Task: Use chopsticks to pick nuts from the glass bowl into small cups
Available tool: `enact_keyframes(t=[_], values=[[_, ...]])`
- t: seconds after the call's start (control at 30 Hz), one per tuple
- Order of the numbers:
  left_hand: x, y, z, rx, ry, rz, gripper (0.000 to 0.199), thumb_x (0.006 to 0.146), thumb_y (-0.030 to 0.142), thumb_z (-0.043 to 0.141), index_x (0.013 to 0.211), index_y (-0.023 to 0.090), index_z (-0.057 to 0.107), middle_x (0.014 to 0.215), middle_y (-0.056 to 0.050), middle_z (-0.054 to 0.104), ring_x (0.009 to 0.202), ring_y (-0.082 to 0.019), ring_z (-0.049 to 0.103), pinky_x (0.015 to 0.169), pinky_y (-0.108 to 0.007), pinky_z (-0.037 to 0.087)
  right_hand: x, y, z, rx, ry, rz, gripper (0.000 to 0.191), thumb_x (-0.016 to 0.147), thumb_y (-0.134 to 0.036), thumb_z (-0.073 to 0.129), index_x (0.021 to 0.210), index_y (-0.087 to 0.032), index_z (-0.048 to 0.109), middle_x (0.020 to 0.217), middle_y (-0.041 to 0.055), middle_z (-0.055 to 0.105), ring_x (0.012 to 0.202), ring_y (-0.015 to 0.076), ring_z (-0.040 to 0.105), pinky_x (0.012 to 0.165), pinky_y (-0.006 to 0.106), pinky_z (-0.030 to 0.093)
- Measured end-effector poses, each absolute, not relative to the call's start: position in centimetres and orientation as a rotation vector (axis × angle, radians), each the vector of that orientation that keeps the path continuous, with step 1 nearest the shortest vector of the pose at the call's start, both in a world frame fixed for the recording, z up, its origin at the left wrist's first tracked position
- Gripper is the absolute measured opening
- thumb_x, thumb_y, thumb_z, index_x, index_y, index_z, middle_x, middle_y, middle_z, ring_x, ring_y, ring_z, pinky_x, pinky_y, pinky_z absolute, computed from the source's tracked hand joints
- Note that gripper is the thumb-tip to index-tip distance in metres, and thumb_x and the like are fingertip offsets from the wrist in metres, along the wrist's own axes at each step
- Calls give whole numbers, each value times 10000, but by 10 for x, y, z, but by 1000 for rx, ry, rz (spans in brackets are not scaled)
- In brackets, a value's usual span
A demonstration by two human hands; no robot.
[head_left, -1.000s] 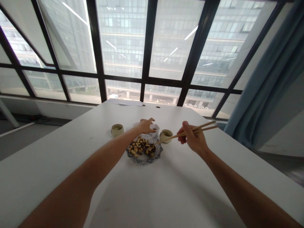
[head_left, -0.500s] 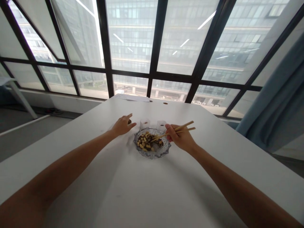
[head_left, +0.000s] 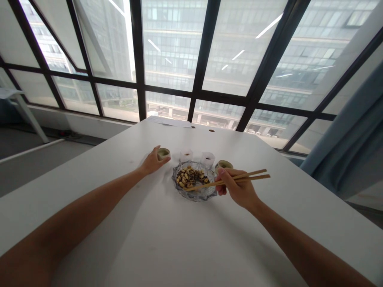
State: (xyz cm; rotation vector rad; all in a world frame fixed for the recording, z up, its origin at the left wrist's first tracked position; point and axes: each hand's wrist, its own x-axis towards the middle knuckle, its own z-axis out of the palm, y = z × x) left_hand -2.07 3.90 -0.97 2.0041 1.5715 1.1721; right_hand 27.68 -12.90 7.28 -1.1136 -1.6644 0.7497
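White tabletop [head_left: 185, 239] beneath, left hand [head_left: 152, 161] curls round one of two green cups [head_left: 163, 154], right hand [head_left: 237, 189] pinches two chopsticks [head_left: 206, 185].

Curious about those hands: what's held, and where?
Right hand holds chopsticks around mid-length. Left hand curls round the left green cup; firm grip unclear.

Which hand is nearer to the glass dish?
The right. The right hand is just off the right rim of the dish, its chopsticks reaching in. The left hand is farther off, beyond the left rim, around a green cup.
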Motion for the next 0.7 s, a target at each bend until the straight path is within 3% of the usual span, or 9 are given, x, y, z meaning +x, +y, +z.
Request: enact_keyframes(t=[0.27,0.57,0.7], values=[[-19,37,-8,2022,1563,1158,841,790,521,703,1435,83,389,1354,-221,592,1242,-301,588,1054,-437,463,288,-112,70,-1180,-1872,485,532,927,-622,528,623,-204,654,554,43,667,470,148,616,430,250,498],[-18,36,-8,2016,1546,1176,814,781,533,707,1416,116,413,1298,-195,631,1182,-294,621,1025,-448,482,303,-105,65,-1113,-1542,480,530,890,-659,562,676,-185,667,530,42,651,418,146,588,387,254,476],[-18,36,-8,2011,1549,1169,828,778,536,709,1419,105,410,1287,-200,636,1180,-298,622,1029,-453,479,299,-114,67,-1092,-1701,390,515,933,-619,518,679,-198,671,549,44,654,449,150,581,419,273,477]])
